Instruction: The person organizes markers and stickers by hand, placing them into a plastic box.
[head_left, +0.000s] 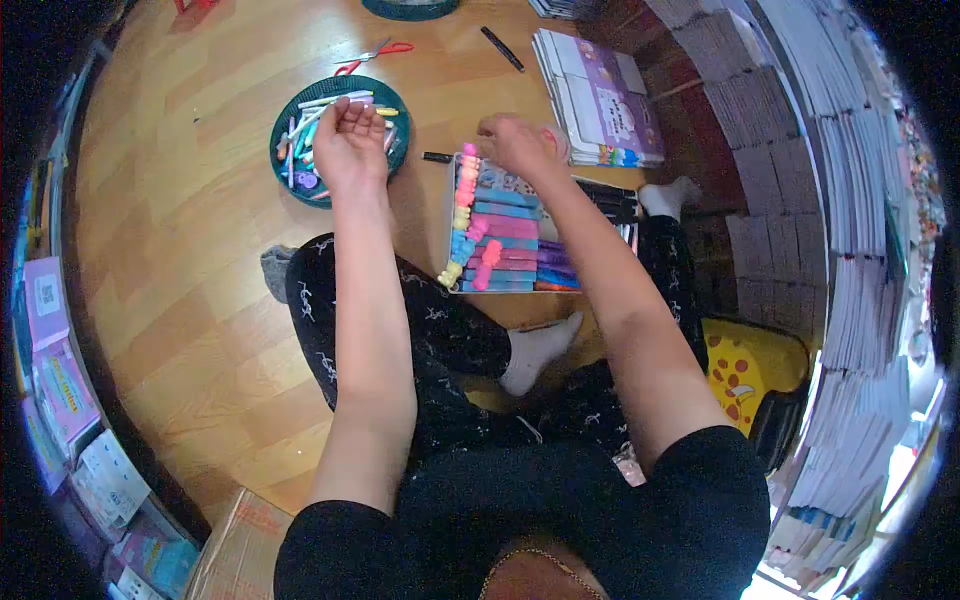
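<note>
My left hand (352,145) is palm up above a dark green round basket (283,178), its fingers loosely curled and holding nothing visible. Pens and markers (318,115), mostly pastel, fill the basket beneath it. My right hand (522,145) hovers at the far edge of a shallow box (448,225), back upward, fingers bent and apart with nothing visible in them. The box contains rows of blue, pink and purple packs (508,228) and several black items (612,203). Across its left side lie strings of chunky pastel pieces (467,190). A round, clear-looking item (557,145) is partly hidden beside my right wrist.
Red-handled scissors (372,57) and a black marker (502,49) lie on the wooden floor (210,200). Purple-and-white booklets (600,100) are stacked at the back right. Tall paper stacks (780,200) line the right; a cardboard box (240,550) stands at lower left. My legs surround the box.
</note>
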